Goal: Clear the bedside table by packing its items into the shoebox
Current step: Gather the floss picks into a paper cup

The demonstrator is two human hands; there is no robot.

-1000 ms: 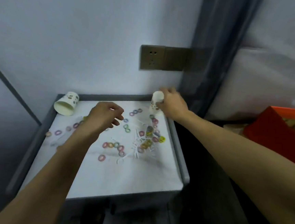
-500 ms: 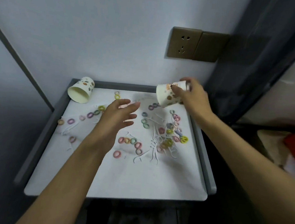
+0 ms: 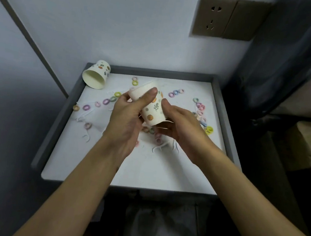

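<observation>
Paper cup (image 3: 152,108) gripped by left hand (image 3: 126,119) and right hand (image 3: 180,125); likely light, crushable, so hold its wall gently.

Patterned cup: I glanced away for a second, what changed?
The right hand carried the patterned cup from the back right of the table to its middle, and the left hand, empty before, now grips it too. The second cup still lies tipped at back left; hair ties stay scattered.

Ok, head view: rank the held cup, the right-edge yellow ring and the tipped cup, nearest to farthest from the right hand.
1. Held cup: in the grip of the right hand, centre.
2. Yellow ring: just to its right.
3. Tipped cup: back-left corner.
</observation>
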